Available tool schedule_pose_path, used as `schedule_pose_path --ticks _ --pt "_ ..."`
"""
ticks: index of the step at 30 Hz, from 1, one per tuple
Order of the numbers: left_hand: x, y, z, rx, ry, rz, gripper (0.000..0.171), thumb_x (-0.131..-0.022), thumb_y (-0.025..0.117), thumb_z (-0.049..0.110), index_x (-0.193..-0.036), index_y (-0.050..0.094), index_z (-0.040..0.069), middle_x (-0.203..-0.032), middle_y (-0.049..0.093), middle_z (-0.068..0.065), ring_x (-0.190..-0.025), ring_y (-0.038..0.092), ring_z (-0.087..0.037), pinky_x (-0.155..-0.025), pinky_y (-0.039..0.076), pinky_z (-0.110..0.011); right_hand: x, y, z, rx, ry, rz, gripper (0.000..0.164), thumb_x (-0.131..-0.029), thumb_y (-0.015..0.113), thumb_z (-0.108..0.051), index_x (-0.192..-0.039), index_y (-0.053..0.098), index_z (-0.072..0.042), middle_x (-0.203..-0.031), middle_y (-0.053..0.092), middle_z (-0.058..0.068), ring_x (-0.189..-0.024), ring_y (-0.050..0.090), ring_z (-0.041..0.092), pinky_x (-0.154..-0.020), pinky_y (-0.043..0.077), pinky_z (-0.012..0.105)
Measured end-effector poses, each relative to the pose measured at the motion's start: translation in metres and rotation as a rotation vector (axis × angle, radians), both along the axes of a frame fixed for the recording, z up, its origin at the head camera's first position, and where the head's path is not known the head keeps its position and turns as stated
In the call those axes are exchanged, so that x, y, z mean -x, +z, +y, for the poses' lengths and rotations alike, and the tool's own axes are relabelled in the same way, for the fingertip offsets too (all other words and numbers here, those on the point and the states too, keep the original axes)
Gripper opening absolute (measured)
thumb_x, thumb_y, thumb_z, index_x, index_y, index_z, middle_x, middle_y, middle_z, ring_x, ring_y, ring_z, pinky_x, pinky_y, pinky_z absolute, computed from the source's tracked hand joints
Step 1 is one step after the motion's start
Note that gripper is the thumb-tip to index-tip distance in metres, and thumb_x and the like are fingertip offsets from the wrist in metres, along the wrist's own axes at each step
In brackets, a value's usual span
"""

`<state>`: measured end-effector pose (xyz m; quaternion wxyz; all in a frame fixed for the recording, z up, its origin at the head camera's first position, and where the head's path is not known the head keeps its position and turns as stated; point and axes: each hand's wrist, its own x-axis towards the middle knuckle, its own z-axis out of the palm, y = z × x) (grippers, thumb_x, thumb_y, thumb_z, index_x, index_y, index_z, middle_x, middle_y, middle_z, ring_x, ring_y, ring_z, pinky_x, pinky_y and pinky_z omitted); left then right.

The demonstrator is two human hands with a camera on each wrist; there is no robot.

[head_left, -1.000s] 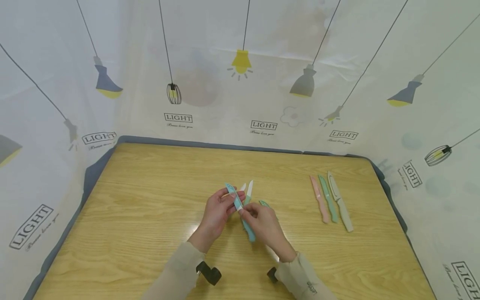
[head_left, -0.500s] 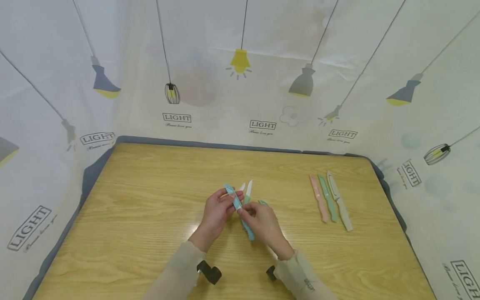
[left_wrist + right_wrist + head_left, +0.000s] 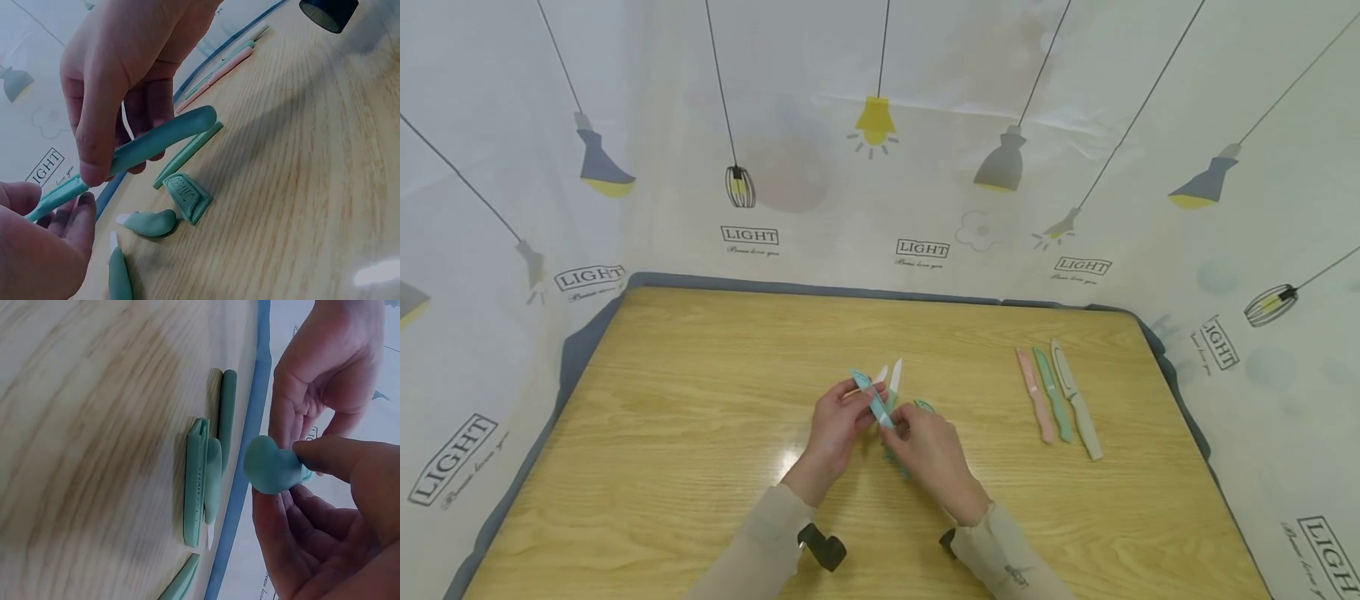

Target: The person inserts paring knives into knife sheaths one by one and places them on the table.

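Your left hand (image 3: 835, 425) pinches a blue sheath (image 3: 871, 398) just below the centre of the head view, slanting up and left across your fingers. Your right hand (image 3: 934, 446) grips the knife handle (image 3: 164, 140) close to the sheath's mouth; in the left wrist view its free end reaches mid-frame, above a green cover (image 3: 189, 199) on the table (image 3: 300, 156)

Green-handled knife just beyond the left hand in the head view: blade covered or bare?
Bare: the white blade shows uncovered beyond the green handle, just past the left hand.
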<state>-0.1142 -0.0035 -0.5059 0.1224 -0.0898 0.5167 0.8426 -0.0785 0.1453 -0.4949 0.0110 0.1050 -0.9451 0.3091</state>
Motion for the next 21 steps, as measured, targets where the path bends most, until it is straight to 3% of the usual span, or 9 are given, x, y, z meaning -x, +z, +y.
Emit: schedule_pose_path --ticks 6,11,16,21 --pt "0.001 -0.002 -0.008 0.045 0.013 0.012 0.039 -0.097 0.054 0.008 -0.131 0.045 -0.01 -0.123 0.056 -0.024 -0.112 0.058 -0.032 -0.101 0.045 -0.045 -0.001 0.001 0.013 0.007 -0.024 0.001 0.02 -0.09 0.066 -0.029 -0.094 0.069 -0.01 -0.079 0.066 -0.006 -0.065 0.059 0.003 -0.053 0.051 0.018" --pt "0.004 0.001 -0.016 0.065 0.037 -0.013 0.041 -0.097 0.054 0.008 -0.132 0.044 -0.011 -0.124 0.055 -0.024 -0.111 0.057 -0.032 -0.101 0.046 -0.042 0.001 -0.001 0.032 -0.008 -0.07 0.052 0.022 -0.089 0.068 -0.028 -0.093 0.07 -0.007 -0.077 0.064 -0.006 -0.066 0.059 0.005 -0.054 0.052 0.02" --pt "0.005 0.005 -0.021 0.066 0.076 -0.056 0.038 -0.096 0.055 0.006 -0.13 0.047 -0.009 -0.118 0.058 -0.022 -0.105 0.06 -0.029 -0.099 0.048 -0.04 0.007 -0.007 0.053 -0.012 -0.158 0.009 0.026 -0.089 0.067 -0.031 -0.095 0.072 -0.006 -0.079 0.066 -0.004 -0.067 0.06 0.007 -0.058 0.054 0.024" --pt "0.006 0.004 -0.028 0.046 0.088 -0.058 0.036 -0.096 0.055 0.005 -0.128 0.048 -0.009 -0.117 0.058 -0.022 -0.102 0.061 -0.026 -0.1 0.046 -0.043 0.013 -0.011 0.074 -0.023 -0.182 0.001 0.03 -0.09 0.065 -0.03 -0.095 0.073 -0.002 -0.079 0.07 0.002 -0.066 0.064 0.011 -0.058 0.057 0.028"
